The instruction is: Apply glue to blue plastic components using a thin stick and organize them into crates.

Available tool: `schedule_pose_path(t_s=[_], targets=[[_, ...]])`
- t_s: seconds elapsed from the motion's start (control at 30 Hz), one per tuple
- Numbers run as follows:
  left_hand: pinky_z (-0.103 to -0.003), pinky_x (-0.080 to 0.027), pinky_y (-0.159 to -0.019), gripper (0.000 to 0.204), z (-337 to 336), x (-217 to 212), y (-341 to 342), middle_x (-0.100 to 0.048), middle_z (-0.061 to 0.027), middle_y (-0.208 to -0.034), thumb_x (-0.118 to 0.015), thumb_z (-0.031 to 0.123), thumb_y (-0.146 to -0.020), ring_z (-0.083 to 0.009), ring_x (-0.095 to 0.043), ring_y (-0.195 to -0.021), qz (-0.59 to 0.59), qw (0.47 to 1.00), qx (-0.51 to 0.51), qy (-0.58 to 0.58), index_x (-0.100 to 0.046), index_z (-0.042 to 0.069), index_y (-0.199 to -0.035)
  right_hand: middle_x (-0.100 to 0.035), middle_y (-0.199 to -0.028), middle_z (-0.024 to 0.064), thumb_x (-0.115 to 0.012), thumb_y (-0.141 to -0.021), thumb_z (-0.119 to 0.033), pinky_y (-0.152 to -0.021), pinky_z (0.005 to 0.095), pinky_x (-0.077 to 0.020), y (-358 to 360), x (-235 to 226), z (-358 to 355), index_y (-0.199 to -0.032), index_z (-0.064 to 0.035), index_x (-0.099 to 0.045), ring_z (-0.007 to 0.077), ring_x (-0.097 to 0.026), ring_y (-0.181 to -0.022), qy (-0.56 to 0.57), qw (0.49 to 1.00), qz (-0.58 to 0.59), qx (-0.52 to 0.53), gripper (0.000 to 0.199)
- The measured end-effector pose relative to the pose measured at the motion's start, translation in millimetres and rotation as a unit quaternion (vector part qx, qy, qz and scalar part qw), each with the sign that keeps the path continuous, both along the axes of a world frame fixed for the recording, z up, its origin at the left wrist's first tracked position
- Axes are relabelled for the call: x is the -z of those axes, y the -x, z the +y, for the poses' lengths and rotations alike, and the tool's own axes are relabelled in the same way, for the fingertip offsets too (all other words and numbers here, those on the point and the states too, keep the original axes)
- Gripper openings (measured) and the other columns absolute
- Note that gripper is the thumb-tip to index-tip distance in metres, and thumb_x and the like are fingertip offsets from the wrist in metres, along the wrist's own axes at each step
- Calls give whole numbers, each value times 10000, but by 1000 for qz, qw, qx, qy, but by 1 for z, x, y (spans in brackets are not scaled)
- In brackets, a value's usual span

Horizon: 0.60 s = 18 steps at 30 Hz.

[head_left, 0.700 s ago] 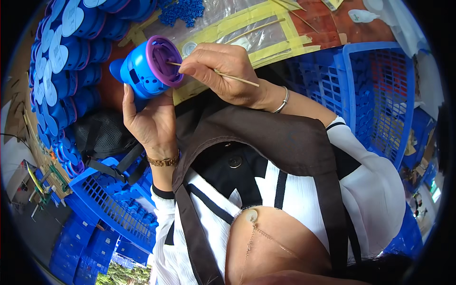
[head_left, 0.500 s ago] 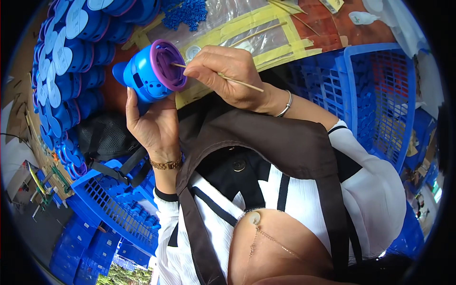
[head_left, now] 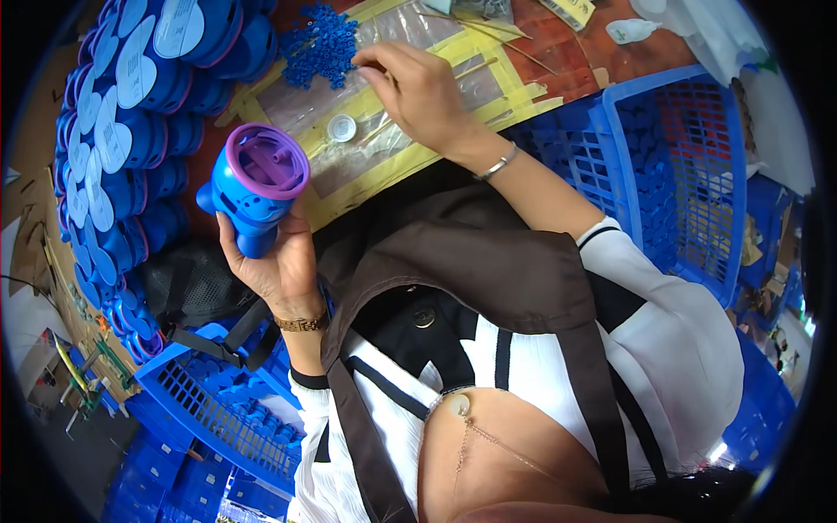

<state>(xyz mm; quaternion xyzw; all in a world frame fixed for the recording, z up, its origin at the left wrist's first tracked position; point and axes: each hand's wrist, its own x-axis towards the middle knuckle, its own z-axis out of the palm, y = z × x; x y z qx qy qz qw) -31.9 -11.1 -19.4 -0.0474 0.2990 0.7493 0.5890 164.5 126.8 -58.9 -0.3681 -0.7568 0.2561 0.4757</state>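
Observation:
My left hand [head_left: 277, 272] is wrapped round a blue plastic toy part [head_left: 253, 202], a rounded hollow piece with small holes in its side. Its purple-rimmed open end [head_left: 295, 173] is tilted up, with a purple peg-like shape inside. My right hand [head_left: 417, 94] is over the taped mat, thumb and forefinger brought together beside a heap of small blue plastic pieces [head_left: 321, 48]. What those fingers hold is too small to make out. A small round whitish lid-like disc [head_left: 342, 128] lies on the mat between my hands.
Blue toy parts with pale blue oval tags [head_left: 112, 122] are stacked at the left. Thin wooden sticks [head_left: 488, 28] lie on the yellow-taped plastic mat [head_left: 357, 179]. Blue crates with parts stand at right [head_left: 623, 148] and lower left [head_left: 205, 392]. A black mesh bag [head_left: 187, 279] hangs near my left wrist.
My right hand has left the toy part's open end and moved up to the heap of small pieces. The stick that was in the opening is out. My left hand has lowered and turned the part upward.

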Motion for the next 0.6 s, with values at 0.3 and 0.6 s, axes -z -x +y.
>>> schedule_pose_path(t_s=[0.3,0.6], targets=[[-518,-342,-1064,600,-2,3,1,-451,-145,-1370,-602,335,-860,-317,-446,-1256,-41,999,11,-23,-379,85,-1358,-611,-771,116,-706,-709,-23,-653,405,-487,20,5,14,-903,-36,-588,312,-610,-755,-15,988,-122,94,227],[-509,-362,-1051,565,-1,6,-7,-479,-135,-1339,-630,310,-852,-309,-472,-1232,-24,1000,3,6,-415,88,-1325,-638,-798,103,-672,-719,-5,-629,373,-499,14,4,11,-902,-44,-588,295,-625,-720,-25,991,-109,77,205]])
